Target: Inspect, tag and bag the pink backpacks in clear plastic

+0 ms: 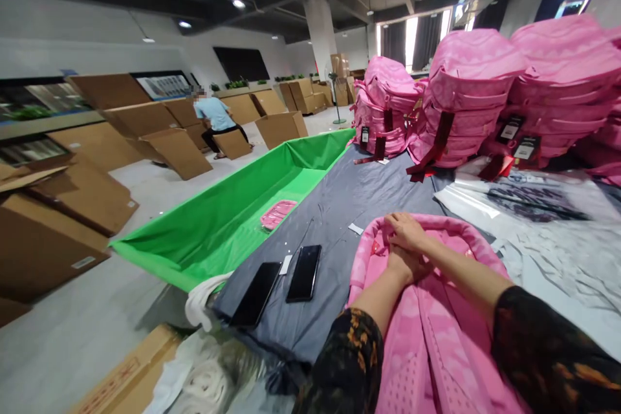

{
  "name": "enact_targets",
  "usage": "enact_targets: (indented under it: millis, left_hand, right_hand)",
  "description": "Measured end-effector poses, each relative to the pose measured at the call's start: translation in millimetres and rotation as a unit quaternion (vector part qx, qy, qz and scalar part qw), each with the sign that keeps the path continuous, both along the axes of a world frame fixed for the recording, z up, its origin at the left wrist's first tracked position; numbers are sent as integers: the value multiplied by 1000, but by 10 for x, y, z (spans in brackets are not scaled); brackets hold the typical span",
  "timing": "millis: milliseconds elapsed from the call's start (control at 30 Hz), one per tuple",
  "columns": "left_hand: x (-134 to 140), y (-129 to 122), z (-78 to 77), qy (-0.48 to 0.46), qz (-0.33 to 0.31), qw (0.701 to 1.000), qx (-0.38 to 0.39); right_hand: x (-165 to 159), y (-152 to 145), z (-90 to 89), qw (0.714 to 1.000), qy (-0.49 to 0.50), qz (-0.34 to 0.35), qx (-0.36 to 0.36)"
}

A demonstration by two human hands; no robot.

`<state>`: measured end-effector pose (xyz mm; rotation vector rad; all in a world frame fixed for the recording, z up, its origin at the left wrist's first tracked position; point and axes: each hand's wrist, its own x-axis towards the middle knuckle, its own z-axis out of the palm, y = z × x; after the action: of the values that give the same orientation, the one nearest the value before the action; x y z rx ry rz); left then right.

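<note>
A pink backpack point(407, 362) lies on the grey-covered table in front of me, its padded straps facing up. At its top end my two hands are close together. My right hand point(406, 230) crosses over my left, with its fingers bent and closed on the bag's top edge. Just below, my left hand point(407, 263) is curled against the fabric inside the rim; part of its fingers is hidden under the right hand. Any small part pinched between them cannot be made out. A small white label point(356, 228) lies left of the bag.
Two black phones point(304, 273) lie left of the backpack. A green fabric trough point(218, 226) hangs along the table's far side, with a pink packet point(278, 214) in it. Stacked pink backpacks point(466, 90) and clear plastic bags point(528, 194) are at right. A person point(216, 116) sits among cartons point(130, 119).
</note>
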<state>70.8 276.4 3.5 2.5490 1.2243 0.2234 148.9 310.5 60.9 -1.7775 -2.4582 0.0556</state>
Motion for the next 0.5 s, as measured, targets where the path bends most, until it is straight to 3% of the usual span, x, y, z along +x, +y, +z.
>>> enact_targets:
  millis: [133, 200, 267, 333, 400, 467, 500]
  left_hand:
    - [29, 96, 23, -16, 6, 1000, -4]
    - [39, 146, 58, -38, 13, 999, -7]
    - [42, 164, 130, -66, 21, 998, -10]
    - [7, 101, 234, -92, 34, 995, -29]
    - [-107, -86, 351, -109, 29, 992, -54]
    - [-307, -391, 459, -115, -24, 990, -78]
    - [-426, -565, 505, -112, -86, 986, -87]
  right_hand:
    - [343, -994, 112, 997, 59, 41, 31]
    - [412, -1479, 34, 992, 90, 72, 45]
    - [398, -1807, -152, 993, 81, 84, 34]
    - [360, -1919, -374, 996, 57, 71, 21]
    - [346, -1845, -551, 998, 40, 44, 26]
    - [357, -1678, -646, 999, 32, 30, 25]
    - [365, -1587, -665, 999, 30, 23, 22]
